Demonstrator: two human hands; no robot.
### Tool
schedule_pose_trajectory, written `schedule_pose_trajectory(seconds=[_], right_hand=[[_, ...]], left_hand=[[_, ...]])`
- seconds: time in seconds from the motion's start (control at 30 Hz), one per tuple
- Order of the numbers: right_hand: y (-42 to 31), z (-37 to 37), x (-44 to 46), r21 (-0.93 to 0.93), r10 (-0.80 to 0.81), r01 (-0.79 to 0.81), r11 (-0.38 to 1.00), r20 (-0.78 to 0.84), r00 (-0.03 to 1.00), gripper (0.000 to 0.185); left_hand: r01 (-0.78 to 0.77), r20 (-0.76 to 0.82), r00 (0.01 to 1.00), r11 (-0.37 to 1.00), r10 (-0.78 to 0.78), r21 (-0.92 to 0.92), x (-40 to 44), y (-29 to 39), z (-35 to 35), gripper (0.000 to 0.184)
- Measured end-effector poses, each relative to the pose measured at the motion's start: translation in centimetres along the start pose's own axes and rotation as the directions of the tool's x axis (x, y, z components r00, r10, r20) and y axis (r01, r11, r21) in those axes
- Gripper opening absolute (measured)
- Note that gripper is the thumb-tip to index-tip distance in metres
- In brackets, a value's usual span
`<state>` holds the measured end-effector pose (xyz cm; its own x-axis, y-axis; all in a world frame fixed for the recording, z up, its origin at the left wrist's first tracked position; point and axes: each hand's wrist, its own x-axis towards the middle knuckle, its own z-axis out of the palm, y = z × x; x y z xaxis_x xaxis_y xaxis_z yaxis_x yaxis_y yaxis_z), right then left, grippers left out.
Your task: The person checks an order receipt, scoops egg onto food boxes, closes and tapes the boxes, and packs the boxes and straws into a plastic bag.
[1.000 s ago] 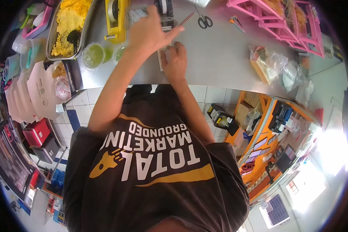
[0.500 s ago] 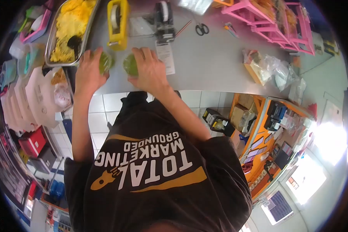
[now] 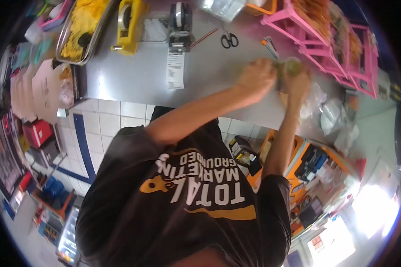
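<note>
My right hand (image 3: 299, 85) is closed around a clear cup with green contents (image 3: 292, 66), over the right part of the steel table. Close beside it on the left, my left hand (image 3: 256, 81) has its fingers curled round a second green cup, mostly hidden by the fingers and smeared by motion. Beyond the hands lie small pens (image 3: 270, 46) and black-handled scissors (image 3: 229, 41). Plastic bags (image 3: 314, 100) are next to my right wrist.
Pink racks (image 3: 329, 55) stand at the right. Towards the left are a black tape dispenser (image 3: 179, 29), a printed paper slip (image 3: 175, 70), a yellow tape dispenser (image 3: 132, 26) and a metal tray of yellow food (image 3: 92, 48). Clear plastic packaging (image 3: 224, 7) lies at the back.
First my hands left the black dispenser and took hold of the two green cups on the left. Now both hands and the cups are at the table's right side.
</note>
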<state>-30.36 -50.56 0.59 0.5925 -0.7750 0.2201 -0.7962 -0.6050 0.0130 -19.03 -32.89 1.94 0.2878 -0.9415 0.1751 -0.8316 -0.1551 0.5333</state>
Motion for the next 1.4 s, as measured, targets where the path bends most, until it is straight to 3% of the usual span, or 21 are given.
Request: schedule_pose_trajectory(seconds=[0.07, 0.17, 0.23, 0.3, 0.37, 0.4, 0.43, 0.47, 0.5, 0.57, 0.63, 0.7, 0.83, 0.9, 0.97, 1.03, 1.1, 1.17, 1.23, 1.27, 1.4], right_hand=[[4.1, 2.2, 2.9, -0.027, -0.033, 0.035, 0.999, 0.054, 0.998, 0.082], [6.0, 3.6, 4.8, 0.135, -0.008, 0.014, 0.991, -0.045, 0.999, 0.087], [6.0, 1.1, 4.4, -0.018, 0.044, -0.043, 0.999, 0.060, 0.997, 0.084], [1.6, -4.7, 1.5, 0.306, -0.031, 0.077, 0.949, -0.154, 0.988, 0.066], [-3.5, -10.8, -3.0, 0.484, -0.018, 0.000, 0.875, 0.033, 0.999, 0.043], [-5.4, -13.1, -5.4, 0.567, -0.191, 0.121, 0.815, 0.066, 0.979, 0.024], [-7.5, -15.3, -7.8, 0.723, -0.274, 0.000, 0.691, 0.262, 0.925, 0.021], [-10.4, -18.4, -9.0, 0.780, -0.421, -0.115, 0.615, 0.447, 0.789, 0.020], [-13.4, -19.8, -10.0, 0.886, -0.605, 0.056, 0.461, 0.268, 0.750, 0.023], [-19.5, -22.5, -11.9, 0.963, -0.846, 0.270, -0.006, -0.149, 0.512, 0.032], [-26.0, -27.9, -12.8, 0.884, -0.949, 0.466, -0.014, -0.158, 0.272, 0.035], [-31.5, -29.8, -13.9, 0.839, -0.953, 0.525, -0.141, -0.259, 0.157, 0.034], [-40.1, -30.0, -14.5, 0.832, -0.970, 0.519, -0.194, -0.243, 0.026, 0.027], [-43.3, -30.1, -13.8, 0.859, -0.984, 0.483, -0.170, -0.176, -0.033, 0.024], [-46.3, -30.4, -12.1, 0.892, -0.993, 0.437, -0.115, -0.087, -0.085, 0.021], [-49.9, -29.3, -10.3, 0.906, -0.999, 0.420, 0.052, 0.050, 0.015, 0.017], [-55.1, -24.0, -8.5, 0.831, -0.920, 0.439, 0.343, 0.202, 0.337, 0.014], [-61.5, -14.1, -6.3, 0.721, -0.729, 0.409, 0.559, 0.192, 0.657, 0.019], [-65.7, -7.5, -5.1, 0.419, -0.612, 0.474, 0.775, 0.308, 0.728, 0.029], [-67.2, -5.7, -5.2, 0.289, -0.522, 0.438, 0.851, 0.389, 0.759, 0.035], [-68.8, -2.5, -5.8, 0.247, -0.520, 0.464, 0.851, 0.524, 0.675, 0.048]], left_hand=[[0.081, 0.003, 0.997, 0.996, -0.081, -0.034, 2.8, 2.2, 2.8, 0.052], [0.116, 0.026, 0.993, 0.993, -0.116, -0.022, 5.8, 3.7, 6.2, 0.062], [0.122, 0.026, 0.992, 0.989, -0.120, -0.084, 5.0, 3.7, 4.9, 0.067], [0.068, 0.035, 0.997, 0.986, -0.064, -0.153, 2.7, 3.1, 1.6, 0.076], [-0.004, -0.018, 1.000, 0.984, 0.001, -0.179, -2.7, 0.6, -1.4, 0.074], [-0.035, -0.088, 0.996, 0.980, 0.018, -0.197, -6.1, -1.3, -2.0, 0.070], [0.001, -0.110, 0.994, 0.968, -0.029, -0.253, -9.8, -3.5, -3.4, 0.057], [0.070, -0.119, 0.988, 0.972, -0.099, -0.225, -13.3, -5.5, -5.5, 0.042], [0.203, -0.068, 0.972, 0.952, -0.224, -0.230, -16.9, -7.5, -7.3, 0.035], [0.410, -0.046, 0.901, 0.881, -0.431, -0.238, -24.5, -12.3, -9.1, 0.030], [0.542, -0.107, 0.812, 0.810, -0.573, -0.223, -29.4, -15.5, -12.6, 0.024], [0.664, -0.103, 0.711, 0.712, -0.695, -0.228, -32.6, -18.5, -15.6, 0.020], [0.666, -0.164, 0.678, 0.694, -0.716, -0.273, -35.9, -24.2, -20.3, 0.013], [0.568, -0.279, 0.690, 0.738, -0.668, -0.363, -37.5, -27.0, -22.4, 0.013], [0.601, -0.276, 0.662, 0.714, -0.697, -0.360, -38.8, -29.2, -24.8, 0.016], [0.612, -0.260, 0.570, 0.614, -0.779, -0.498, -38.8, -30.0, -27.3, 0.015], [0.538, -0.194, 0.460, 0.445, -0.867, -0.716, -38.3, -31.6, -27.9, 0.015], [0.449, -0.139, 0.470, 0.372, -0.872, -0.812, -37.9, -33.7, -27.3, 0.024], [0.219, -0.066, 0.470, 0.189, -0.880, -0.957, -36.5, -35.0, -27.3, 0.035], [0.267, -0.036, 0.517, 0.202, -0.855, -0.942, -36.0, -35.6, -27.4, 0.047], [0.262, -0.036, 0.517, 0.197, -0.855, -0.945, -34.4, -37.0, -27.4, 0.063]])
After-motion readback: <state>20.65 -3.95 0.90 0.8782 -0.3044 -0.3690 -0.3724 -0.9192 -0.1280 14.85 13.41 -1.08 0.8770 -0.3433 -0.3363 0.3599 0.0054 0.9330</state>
